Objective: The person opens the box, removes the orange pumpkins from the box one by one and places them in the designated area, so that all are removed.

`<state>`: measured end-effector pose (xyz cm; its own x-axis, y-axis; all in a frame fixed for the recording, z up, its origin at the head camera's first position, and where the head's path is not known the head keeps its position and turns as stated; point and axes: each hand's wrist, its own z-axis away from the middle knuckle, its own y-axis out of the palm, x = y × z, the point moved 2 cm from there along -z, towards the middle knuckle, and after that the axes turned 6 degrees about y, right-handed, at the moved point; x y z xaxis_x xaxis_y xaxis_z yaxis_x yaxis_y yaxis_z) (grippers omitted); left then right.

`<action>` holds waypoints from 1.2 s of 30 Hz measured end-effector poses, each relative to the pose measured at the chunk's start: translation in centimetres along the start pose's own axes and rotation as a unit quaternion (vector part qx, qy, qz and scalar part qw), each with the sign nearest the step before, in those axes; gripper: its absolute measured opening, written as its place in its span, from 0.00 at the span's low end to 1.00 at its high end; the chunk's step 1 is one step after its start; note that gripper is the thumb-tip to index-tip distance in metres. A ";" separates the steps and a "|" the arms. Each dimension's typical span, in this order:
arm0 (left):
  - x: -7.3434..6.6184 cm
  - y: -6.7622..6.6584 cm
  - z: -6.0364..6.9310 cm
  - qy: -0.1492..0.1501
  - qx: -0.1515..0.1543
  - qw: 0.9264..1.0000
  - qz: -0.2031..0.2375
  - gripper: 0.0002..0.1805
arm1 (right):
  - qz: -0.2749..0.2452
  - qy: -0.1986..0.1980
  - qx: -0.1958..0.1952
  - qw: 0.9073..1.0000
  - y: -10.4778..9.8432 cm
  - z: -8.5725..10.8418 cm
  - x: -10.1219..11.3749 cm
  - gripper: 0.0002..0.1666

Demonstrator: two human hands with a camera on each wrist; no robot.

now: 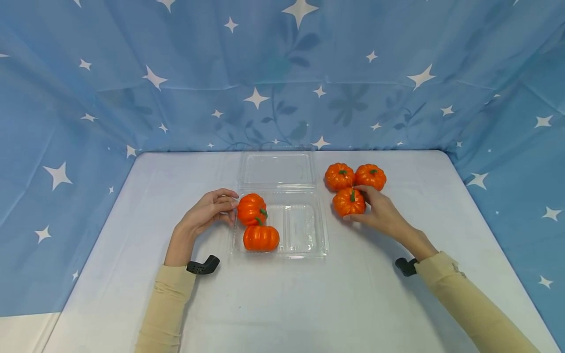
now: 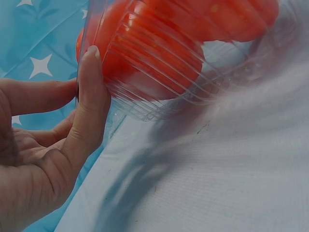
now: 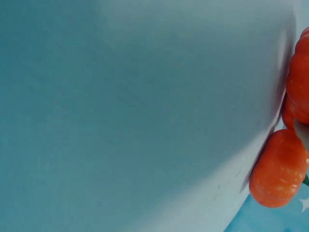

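Observation:
A clear plastic box (image 1: 302, 230) lies with its lid (image 1: 279, 169) folded back. Two orange pumpkins, an upper one (image 1: 251, 209) and a lower one (image 1: 261, 239), sit in its left part. My left hand (image 1: 211, 212) pinches the box's left wall; in the left wrist view the thumb and a finger of that hand (image 2: 53, 135) meet at the clear edge (image 2: 145, 96). To the right of the box, my right hand (image 1: 381, 213) grips a pumpkin (image 1: 348, 202) between thumb and fingers. The right wrist view shows that pumpkin (image 3: 299, 79) at its edge.
Two more pumpkins, one at the left (image 1: 339, 177) and one at the right (image 1: 371, 176), stand just behind the gripped one. A white cloth covers the table (image 1: 282, 304). Blue star-patterned fabric (image 1: 282, 73) hangs behind it and at both sides.

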<state>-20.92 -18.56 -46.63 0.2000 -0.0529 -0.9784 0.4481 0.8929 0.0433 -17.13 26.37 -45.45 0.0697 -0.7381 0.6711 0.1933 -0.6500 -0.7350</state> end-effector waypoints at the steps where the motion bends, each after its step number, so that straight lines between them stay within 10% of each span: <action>1: 0.1 0.0 0.0 -0.001 0.000 1.000 0.001 0.22 | -0.001 0.000 0.002 1.000 0.1 0.0 -0.1 0.48; 36: -0.3 0.2 0.3 0.001 0.003 1.000 0.012 0.23 | 0.043 -0.041 -0.032 0.998 -0.8 0.4 4.5 0.47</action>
<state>-20.69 -18.53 -46.28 0.2091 -0.0308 -0.9774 0.4484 0.8913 0.0678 -16.57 23.68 -41.79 0.1635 -0.7758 0.6094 0.1206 -0.5973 -0.7929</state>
